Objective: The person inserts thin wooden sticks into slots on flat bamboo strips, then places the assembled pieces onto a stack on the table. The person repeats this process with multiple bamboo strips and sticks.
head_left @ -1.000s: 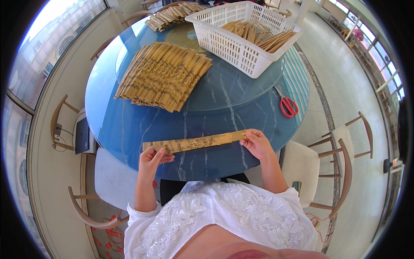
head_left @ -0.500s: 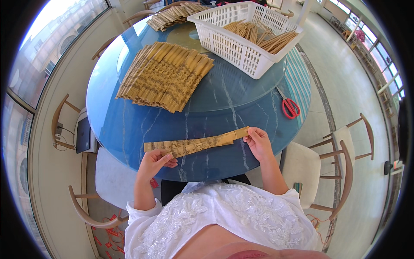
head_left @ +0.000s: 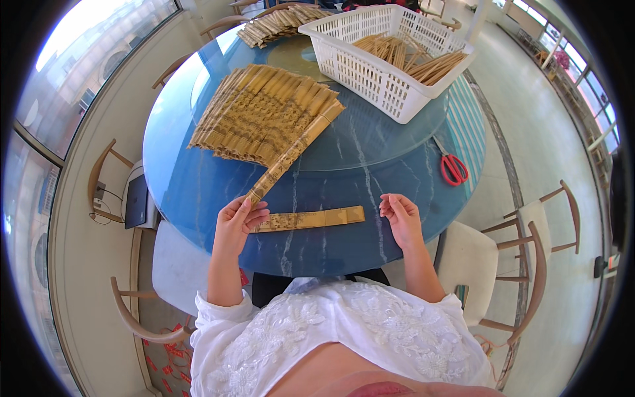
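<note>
My left hand (head_left: 239, 215) pinches the near end of a narrow printed brown paper sleeve (head_left: 291, 155). That sleeve slants away to the right, its far end over the right edge of a fanned pile of similar paper sleeves (head_left: 264, 109). Flat on the blue table lies another paper sleeve (head_left: 317, 220), its left end hidden behind my left hand. To the right of that sleeve is my right hand (head_left: 402, 218), raised a little with its fingers curled in and nothing visible in them.
A white slotted basket (head_left: 364, 83) of wooden chopsticks (head_left: 436, 68) stands on the blue marbled round table (head_left: 331, 255). Filled sleeves (head_left: 281, 25) lie at the back. Red-handled scissors (head_left: 454, 169) rest near the right edge. Chairs (head_left: 466, 271) flank me.
The upper sleeve, held between both hands before, has swung up and away toward the pile in my left hand. My right hand has let go of it. The sleeve beneath now lies uncovered.
</note>
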`<action>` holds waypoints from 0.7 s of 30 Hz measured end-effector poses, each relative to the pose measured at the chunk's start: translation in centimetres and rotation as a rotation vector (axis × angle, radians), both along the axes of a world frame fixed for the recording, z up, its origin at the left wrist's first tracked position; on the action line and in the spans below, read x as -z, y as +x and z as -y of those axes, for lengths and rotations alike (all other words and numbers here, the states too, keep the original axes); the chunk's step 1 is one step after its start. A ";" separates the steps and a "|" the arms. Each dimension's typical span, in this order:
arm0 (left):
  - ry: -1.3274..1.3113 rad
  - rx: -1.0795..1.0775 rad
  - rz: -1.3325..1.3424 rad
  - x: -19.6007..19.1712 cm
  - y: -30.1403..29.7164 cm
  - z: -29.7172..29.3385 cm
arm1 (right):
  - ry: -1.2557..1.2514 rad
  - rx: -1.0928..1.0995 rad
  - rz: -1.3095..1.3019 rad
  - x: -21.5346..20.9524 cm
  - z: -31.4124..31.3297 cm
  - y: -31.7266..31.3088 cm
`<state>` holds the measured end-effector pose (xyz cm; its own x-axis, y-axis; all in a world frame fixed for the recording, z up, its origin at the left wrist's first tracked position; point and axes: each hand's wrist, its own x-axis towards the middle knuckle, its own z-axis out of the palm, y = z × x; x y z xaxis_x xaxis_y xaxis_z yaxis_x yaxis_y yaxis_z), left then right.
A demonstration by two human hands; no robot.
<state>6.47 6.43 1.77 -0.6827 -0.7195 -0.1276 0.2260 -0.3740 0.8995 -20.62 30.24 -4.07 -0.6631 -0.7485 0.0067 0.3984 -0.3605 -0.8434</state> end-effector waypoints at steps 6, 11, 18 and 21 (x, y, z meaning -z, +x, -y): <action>-0.052 -0.120 -0.084 -1.5 -3.9 2.7 | 0.012 0.010 -0.017 0.0 0.0 0.1; -0.070 -0.092 -0.106 -2.0 -6.6 5.7 | -0.016 0.000 0.005 0.1 -0.1 0.0; -0.156 -0.126 -0.015 -2.1 -8.1 6.8 | -0.024 -0.001 0.023 0.0 -0.1 0.2; -0.376 -0.211 0.182 -3.0 -8.5 6.0 | -0.018 0.002 0.011 0.1 -0.2 0.1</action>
